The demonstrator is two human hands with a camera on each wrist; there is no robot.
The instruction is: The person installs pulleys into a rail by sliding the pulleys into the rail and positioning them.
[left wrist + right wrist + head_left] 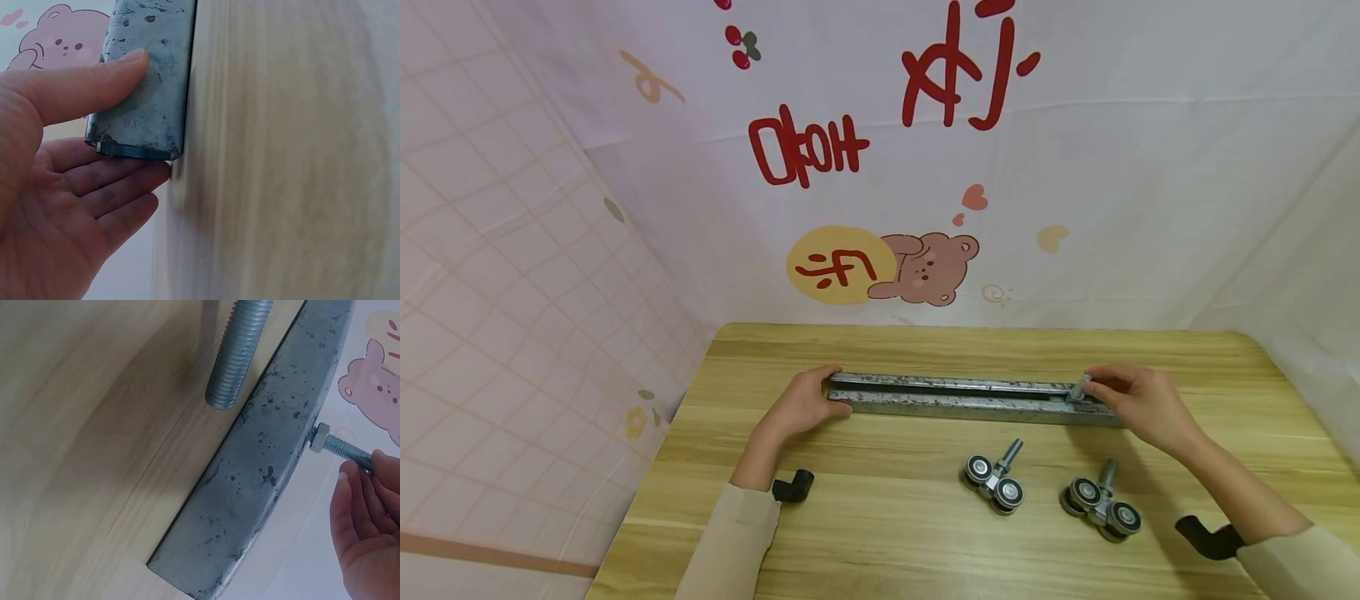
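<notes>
A long steel C-channel track (940, 405), speckled with worn spots, lies across the table with its slot facing up. At its left end my left hand (802, 405) grips it, thumb on the front face (153, 37) and the other fingers behind and below the end. Near the right end, a threaded bolt (1080, 388) with a hex nut (320, 437) rises from the slot. Between thumb and fingertips my right hand (1150, 410) pinches the top of this bolt. Whatever the bolt joins inside the track is hidden.
Two roller trolleys (992, 482) (1102, 507), each with bearing wheels and a threaded bolt, lie in front of the track's right half. A black angled piece (794, 486) shows by the left wrist, another (1206, 537) by the right. Printed cloth (1075, 167) stands behind the table.
</notes>
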